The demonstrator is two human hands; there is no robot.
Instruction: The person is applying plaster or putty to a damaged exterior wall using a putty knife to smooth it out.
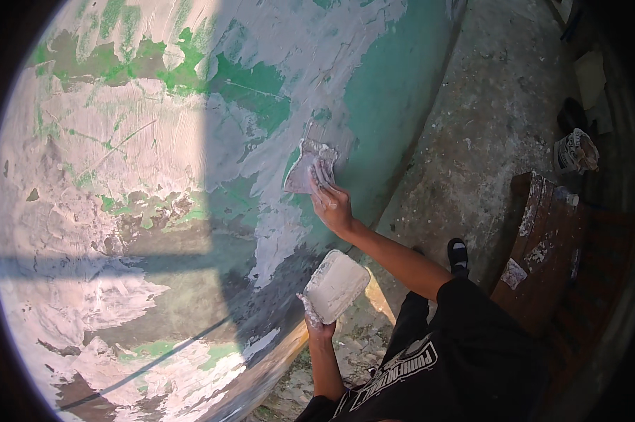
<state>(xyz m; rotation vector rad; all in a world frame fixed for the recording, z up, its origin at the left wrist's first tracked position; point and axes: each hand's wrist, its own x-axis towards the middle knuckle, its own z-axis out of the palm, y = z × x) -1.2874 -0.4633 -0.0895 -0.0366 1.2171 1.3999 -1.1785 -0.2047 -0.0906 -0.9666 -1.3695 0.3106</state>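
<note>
My right hand (330, 200) grips a flat, putty-smeared spreader (299, 174), pressed against a green wall (381, 77) patched with whitish putty. My fingers are coated white and lie over the spreader's face. Lower down, close to the wall, my left hand (317, 320) holds a pale rectangular tray (338, 288) of whitish paste, its fingers smeared white along the tray's side. The wall shows rough patches, scratches and bare grey spots, with sunlight on its left part and shade on the right.
A stained concrete floor (472, 98) runs along the wall's foot. At the right are a wooden bench (549, 253) spattered white, a bucket (576, 151), dark footwear (571, 116) and a pale board (590, 81). My sandalled foot (458, 257) stands beside the bench.
</note>
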